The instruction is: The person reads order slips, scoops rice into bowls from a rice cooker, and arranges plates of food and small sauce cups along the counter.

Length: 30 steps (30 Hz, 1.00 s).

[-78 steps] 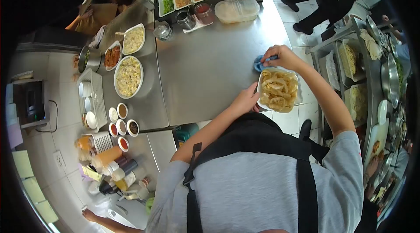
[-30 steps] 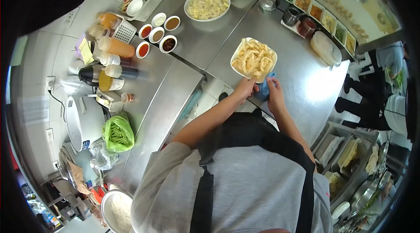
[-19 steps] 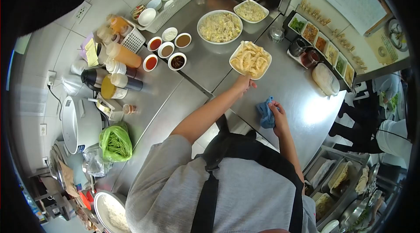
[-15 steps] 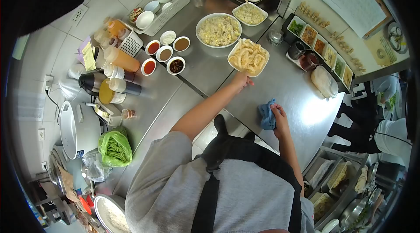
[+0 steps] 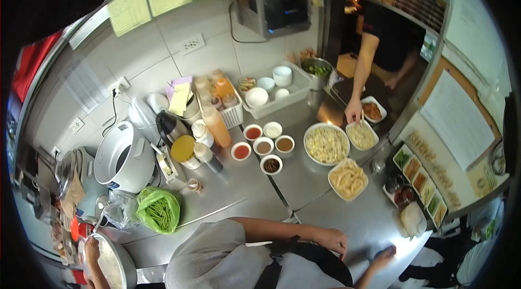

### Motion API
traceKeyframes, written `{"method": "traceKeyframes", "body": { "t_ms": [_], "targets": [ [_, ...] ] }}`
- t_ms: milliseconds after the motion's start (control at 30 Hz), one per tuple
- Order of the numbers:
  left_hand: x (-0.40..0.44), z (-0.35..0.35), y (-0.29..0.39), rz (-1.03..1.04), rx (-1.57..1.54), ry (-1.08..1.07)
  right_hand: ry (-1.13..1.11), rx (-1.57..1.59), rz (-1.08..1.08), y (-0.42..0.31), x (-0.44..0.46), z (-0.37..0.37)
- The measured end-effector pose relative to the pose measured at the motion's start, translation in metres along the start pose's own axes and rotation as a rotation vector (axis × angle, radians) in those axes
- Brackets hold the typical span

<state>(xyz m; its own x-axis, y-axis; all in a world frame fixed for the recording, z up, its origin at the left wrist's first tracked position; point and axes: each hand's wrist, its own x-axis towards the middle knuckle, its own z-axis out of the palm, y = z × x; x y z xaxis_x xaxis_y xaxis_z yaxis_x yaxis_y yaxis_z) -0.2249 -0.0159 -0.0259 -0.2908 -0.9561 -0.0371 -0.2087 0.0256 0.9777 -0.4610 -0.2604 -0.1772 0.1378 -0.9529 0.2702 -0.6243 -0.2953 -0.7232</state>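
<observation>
My left hand hangs over the front of the steel counter, fingers loosely bent and nothing visible in it. To its right my right hand has its fingers curled together; what it holds, if anything, is hidden. Beyond both hands, the square white bowl of pale fried pieces stands untouched. It sits beside a round bowl of yellow-and-white food and a smaller square bowl of similar food. Across the counter another person's hand is at that smaller bowl, near a dish of reddish food.
Small sauce cups, bottles and a basket of bowls stand left of centre. A green bag of beans and a white cooker are farther left. Another hand is at a pot. Topping trays line the right.
The view has swung up and left. My left hand has let go of the bowl of fried pieces, now beside the other bowls. The blue cloth is no longer visible. The co-worker's hand has shifted bowls.
</observation>
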Motion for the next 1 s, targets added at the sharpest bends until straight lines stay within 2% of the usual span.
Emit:
{"method": "traceKeyframes", "body": {
  "t_ms": [33, 100, 133, 167, 200, 233, 267, 300, 333, 367, 400, 433, 467, 500, 533, 600, 633, 667, 700, 733, 800, 867, 933, 1000],
  "targets": [
    [-0.017, -0.021, 0.007, 0.049, 0.121, 0.122, 0.094, 0.022, -0.154, 0.034, 0.025, -0.031],
    [-0.056, -0.067, 0.025, 0.146, 0.361, 0.358, 0.077, -0.206, -0.094, 0.013, 0.045, -0.090],
    [-0.078, -0.094, 0.043, 0.093, 0.329, 0.484, 0.039, -0.291, -0.064, -0.007, 0.043, -0.116],
    [-0.104, -0.127, 0.079, -0.018, 0.529, 0.621, -0.001, -0.351, -0.054, -0.028, 0.041, -0.133],
    [-0.124, -0.157, 0.098, -0.017, 0.613, 0.807, -0.034, -0.383, -0.069, -0.042, 0.036, -0.143],
    [-0.144, -0.199, 0.099, 0.173, 0.790, 0.940, -0.057, -0.400, -0.100, -0.053, 0.033, -0.150],
    [-0.162, -0.218, 0.142, 0.070, 0.953, 1.117, -0.088, -0.389, -0.134, -0.064, 0.029, -0.150],
    [-0.178, -0.240, 0.177, 0.088, 0.973, 1.240, -0.034, -0.367, -0.257, -0.045, 0.028, -0.134],
    [-0.190, -0.266, 0.201, 0.322, 0.931, 1.454, 0.022, -0.353, -0.379, -0.029, 0.027, -0.119],
    [-0.209, -0.307, 0.218, 0.329, 1.418, 1.565, -0.033, -0.312, -0.364, -0.054, 0.025, -0.121],
    [-0.220, -0.319, 0.254, 0.480, 1.414, 1.678, -0.097, -0.243, -0.294, -0.105, 0.011, -0.120],
    [-0.235, -0.337, 0.277, 0.527, 1.564, 1.788, -0.151, -0.173, -0.226, -0.150, -0.002, -0.120],
    [-0.247, -0.354, 0.292, 0.529, 1.577, 1.937, -0.209, -0.127, -0.174, -0.190, -0.018, -0.125],
    [-0.254, -0.365, 0.304, 0.621, 1.483, 2.014, 0.013, 0.290, -0.223, -0.178, -0.022, -0.090],
    [-0.261, -0.370, 0.314, 0.628, 1.480, 2.144, -0.206, 0.088, -0.204, -0.148, -0.006, -0.080],
    [-0.273, -0.377, 0.325, 0.630, 1.458, 2.400, -0.118, 0.253, -0.233, -0.197, -0.023, -0.067],
    [-0.281, -0.384, 0.326, 0.616, 1.449, 2.461, -0.172, 0.470, -0.141, -0.183, -0.016, -0.046],
    [-0.292, -0.393, 0.324, 0.597, 1.443, 2.520, -0.426, 0.733, -0.075, -0.087, 0.024, 0.005],
    [-0.306, -0.401, 0.323, 0.569, 1.437, 2.580, -0.499, 0.276, -0.190, -0.104, 0.026, 0.002],
    [-0.319, -0.405, 0.326, 0.555, 1.443, 2.482, -0.555, -0.187, -0.301, -0.123, 0.030, 0.002],
    [-0.340, -0.413, 0.331, 0.522, 1.405, 2.279, -0.513, -0.234, -0.445, -0.139, 0.015, 0.008],
    [-0.362, -0.425, 0.342, 0.395, 0.935, 2.083, -0.447, -0.154, -0.507, -0.170, 0.020, 0.014],
    [-0.380, -0.443, 0.347, 0.445, 1.103, 1.928, -0.427, -0.103, -0.524, -0.200, 0.033, 0.020],
    [-0.371, -0.425, 0.355, 0.328, 1.267, 1.958, -0.376, -0.076, -0.530, -0.222, 0.041, 0.029]
  ]
}}
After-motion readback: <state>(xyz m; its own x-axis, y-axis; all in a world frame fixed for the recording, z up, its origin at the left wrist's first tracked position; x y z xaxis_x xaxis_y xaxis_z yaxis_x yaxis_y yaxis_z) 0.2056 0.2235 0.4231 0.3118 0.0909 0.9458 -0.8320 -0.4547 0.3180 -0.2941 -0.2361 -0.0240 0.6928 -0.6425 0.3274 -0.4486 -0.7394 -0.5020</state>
